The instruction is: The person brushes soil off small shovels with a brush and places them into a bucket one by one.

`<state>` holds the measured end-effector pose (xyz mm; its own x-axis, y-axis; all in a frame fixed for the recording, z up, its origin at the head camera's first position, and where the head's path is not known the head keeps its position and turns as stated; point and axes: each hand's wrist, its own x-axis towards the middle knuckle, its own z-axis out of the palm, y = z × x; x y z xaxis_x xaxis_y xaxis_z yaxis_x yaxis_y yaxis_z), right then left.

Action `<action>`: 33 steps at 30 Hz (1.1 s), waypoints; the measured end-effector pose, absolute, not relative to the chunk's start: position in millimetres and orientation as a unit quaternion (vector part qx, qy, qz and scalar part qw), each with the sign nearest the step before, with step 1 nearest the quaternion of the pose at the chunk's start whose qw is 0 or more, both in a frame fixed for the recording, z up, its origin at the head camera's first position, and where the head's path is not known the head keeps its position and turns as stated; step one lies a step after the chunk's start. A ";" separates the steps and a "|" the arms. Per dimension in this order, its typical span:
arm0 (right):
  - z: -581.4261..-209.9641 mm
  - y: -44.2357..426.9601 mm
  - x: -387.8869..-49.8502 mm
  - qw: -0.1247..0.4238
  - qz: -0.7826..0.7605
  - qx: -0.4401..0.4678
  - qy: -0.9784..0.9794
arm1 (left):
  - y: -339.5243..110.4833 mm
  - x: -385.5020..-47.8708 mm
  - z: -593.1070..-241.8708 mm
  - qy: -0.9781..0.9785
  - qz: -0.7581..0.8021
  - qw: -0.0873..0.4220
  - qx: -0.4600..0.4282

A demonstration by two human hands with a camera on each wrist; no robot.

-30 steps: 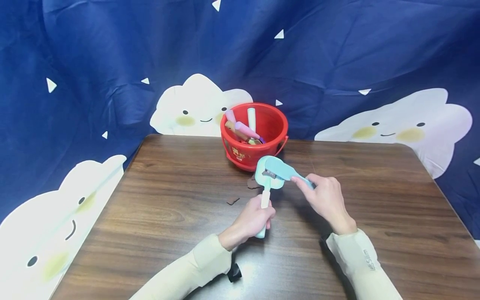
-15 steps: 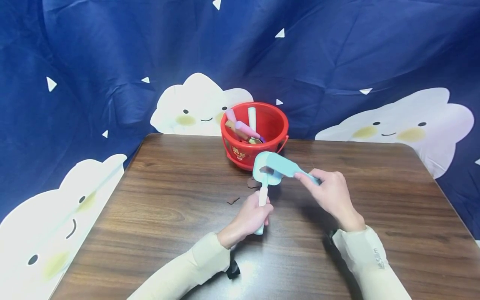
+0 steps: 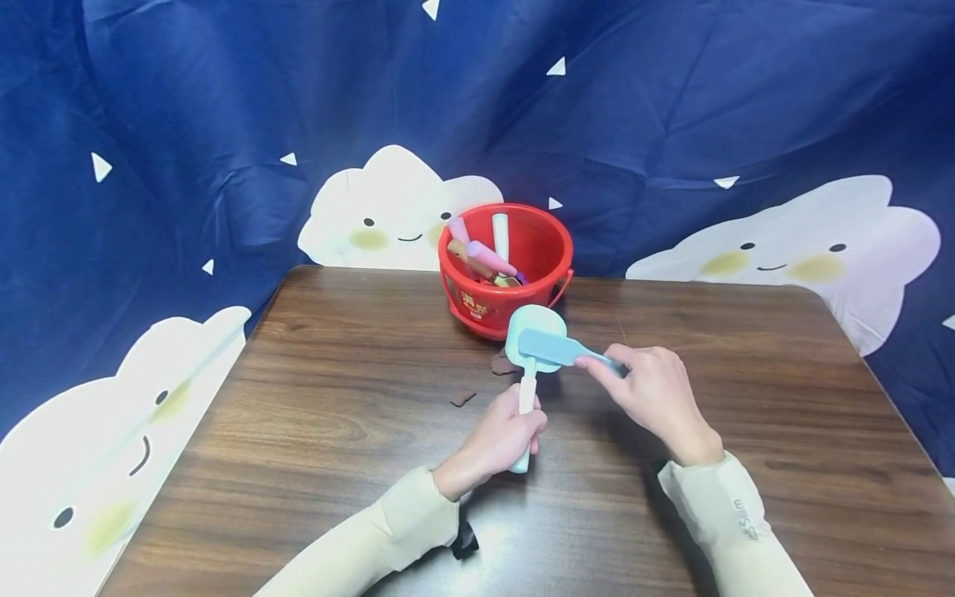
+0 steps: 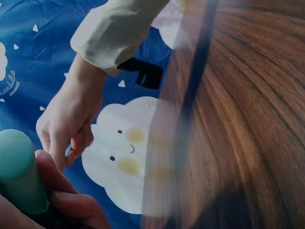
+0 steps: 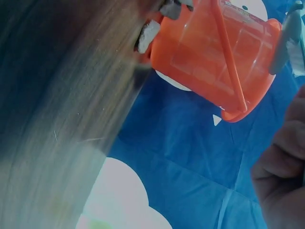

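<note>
My left hand point(image 3: 501, 433) grips the pale handle of a toy shovel point(image 3: 526, 398), whose light-blue scoop is raised in front of the red bucket point(image 3: 477, 303). In the left wrist view, the handle's mint end point(image 4: 16, 155) shows beside the curled fingers. My right hand point(image 3: 652, 391) pinches the thin handle of a light-blue flat-bladed tool point(image 3: 550, 347). Its blade lies across the scoop and covers much of the inside. In the right wrist view, my right hand point(image 5: 282, 167) is partly cut off at the edge, and the bucket point(image 5: 205, 57) is beyond it.
Several toy handles stick up from the bucket, among them a pink one point(image 3: 492, 259) and a white one point(image 3: 501, 236). A flat brown piece point(image 3: 503, 363) lies by the bucket's base, and a smaller brown piece point(image 3: 463, 400) lies nearer on the wooden table point(image 3: 336, 365).
The flat-bladed tool lifted slightly and tilted, then came down across the scoop. A dark piece seen in the scoop earlier is now hidden. The shovel has shifted only slightly.
</note>
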<state>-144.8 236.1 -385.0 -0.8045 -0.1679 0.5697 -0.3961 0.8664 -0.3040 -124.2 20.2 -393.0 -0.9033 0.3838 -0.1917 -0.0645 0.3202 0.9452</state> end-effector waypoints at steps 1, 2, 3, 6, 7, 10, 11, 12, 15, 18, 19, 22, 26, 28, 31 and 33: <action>-386.4 236.0 -145.3 0.282 0.214 0.152 -0.923 | 20.1 -123.8 -392.0 0.788 0.575 0.196 0.100; -387.9 235.8 -145.9 0.289 0.219 0.150 -0.920 | 20.0 -123.3 -391.1 0.788 0.575 0.197 0.099; -389.5 235.7 -146.4 0.294 0.226 0.146 -0.917 | 20.0 -122.7 -390.1 0.788 0.575 0.198 0.099; -394.0 235.3 -147.5 0.301 0.254 0.131 -0.910 | 20.2 -120.9 -387.6 0.789 0.574 0.197 0.100; -395.4 235.1 -147.9 0.302 0.262 0.126 -0.908 | 20.5 -120.4 -387.2 0.789 0.574 0.196 0.100; -398.4 234.6 -149.2 0.306 0.276 0.110 -0.905 | 21.2 -118.6 -386.9 0.790 0.574 0.192 0.104; -398.9 234.6 -149.7 0.307 0.282 0.103 -0.903 | 21.4 -117.8 -387.0 0.789 0.573 0.193 0.106; -399.4 234.8 -150.5 0.306 0.287 0.095 -0.903 | 21.8 -117.0 -387.3 0.788 0.574 0.195 0.108; -400.2 236.2 -151.6 0.300 0.300 0.074 -0.902 | 22.9 -115.2 -388.9 0.780 0.582 0.201 0.110; -400.7 237.5 -152.0 0.289 0.309 0.065 -0.904 | 23.7 -114.3 -389.7 0.774 0.589 0.208 0.106; -400.6 237.8 -152.2 0.287 0.310 0.064 -0.904 | 23.9 -114.7 -389.9 0.770 0.594 0.209 0.105; -399.5 237.8 -153.0 0.284 0.320 0.055 -0.902 | 24.3 -117.1 -390.2 0.764 0.601 0.211 0.101; -394.7 237.8 -153.1 0.286 0.362 0.032 -0.887 | 23.6 -122.0 -391.8 0.759 0.609 0.210 0.093; -391.3 237.7 -151.8 0.285 0.375 0.030 -0.882 | 22.7 -123.5 -393.0 0.761 0.608 0.209 0.091; -386.3 237.1 -148.6 0.279 0.350 0.060 -0.892 | 21.0 -124.6 -394.2 0.767 0.601 0.208 0.090; -383.5 235.7 -146.2 0.276 0.319 0.090 -0.902 | 20.3 -124.8 -394.5 0.772 0.595 0.204 0.091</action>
<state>-146.2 235.7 -383.5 -0.8310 0.0146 0.5560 -0.3382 0.7804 -0.5260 -124.8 20.3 -394.5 -0.9005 0.3825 -0.2070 -0.1029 0.2751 0.9559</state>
